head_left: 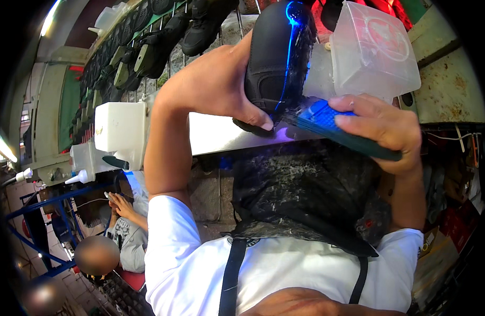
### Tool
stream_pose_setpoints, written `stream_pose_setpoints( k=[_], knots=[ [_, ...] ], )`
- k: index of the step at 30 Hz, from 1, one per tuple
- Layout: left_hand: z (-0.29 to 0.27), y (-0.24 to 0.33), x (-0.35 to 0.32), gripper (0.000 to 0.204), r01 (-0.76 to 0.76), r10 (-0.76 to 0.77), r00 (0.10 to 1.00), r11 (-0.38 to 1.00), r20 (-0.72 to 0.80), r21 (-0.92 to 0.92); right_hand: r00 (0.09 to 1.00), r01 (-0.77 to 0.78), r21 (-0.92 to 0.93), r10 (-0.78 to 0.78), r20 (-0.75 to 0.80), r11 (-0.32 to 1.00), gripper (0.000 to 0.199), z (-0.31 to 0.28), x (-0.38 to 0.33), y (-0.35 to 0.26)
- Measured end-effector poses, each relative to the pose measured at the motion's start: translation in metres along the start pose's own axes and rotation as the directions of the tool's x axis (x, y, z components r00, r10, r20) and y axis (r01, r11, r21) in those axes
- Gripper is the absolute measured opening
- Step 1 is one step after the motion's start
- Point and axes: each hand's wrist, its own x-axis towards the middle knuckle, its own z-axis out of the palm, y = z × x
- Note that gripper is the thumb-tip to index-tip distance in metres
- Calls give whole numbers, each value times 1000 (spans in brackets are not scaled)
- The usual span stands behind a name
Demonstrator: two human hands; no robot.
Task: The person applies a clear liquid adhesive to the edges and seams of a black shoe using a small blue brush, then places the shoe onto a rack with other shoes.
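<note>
My left hand grips a black shoe over the bench, its thumb pressed near the shoe's lower end. A bright blue line glows along the shoe's right side, down to the thumb. In my right hand is a blue brush, fingers wrapped round it. The brush's left end is at the shoe's lower right edge, where its bristles look blurred; I cannot tell whether they touch. Below both hands hangs a dark apron flecked with pale marks.
A translucent plastic box stands at right of the shoe. White containers sit at left, near a nozzle bottle. Black shoes line a rack behind the shiny metal bench edge. At lower left sits another person.
</note>
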Motion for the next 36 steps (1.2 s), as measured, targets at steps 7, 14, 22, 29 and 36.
stream_pose_setpoints(
  k=[7,14,22,29,36],
  knots=[
    [-2,1,1,124,-50,46,998,995,51,88,977,-203,25,204,-66,979,45,-58,32,-13],
    [-2,0,1,123,-3,-1,999,996,51,90,988,-70,-164,91,128,984,38,-62,34,-17],
    [3,-8,10,98,100,-83,993,974,87,-205,998,0,-105,7,66,995,36,-30,12,5],
    [-15,5,20,115,281,-264,956,950,131,-138,997,33,-119,-42,-72,992,31,12,-5,22],
    [-14,4,23,113,164,-148,984,970,99,-181,994,-44,-276,15,-107,960,26,39,-6,21]
  ],
)
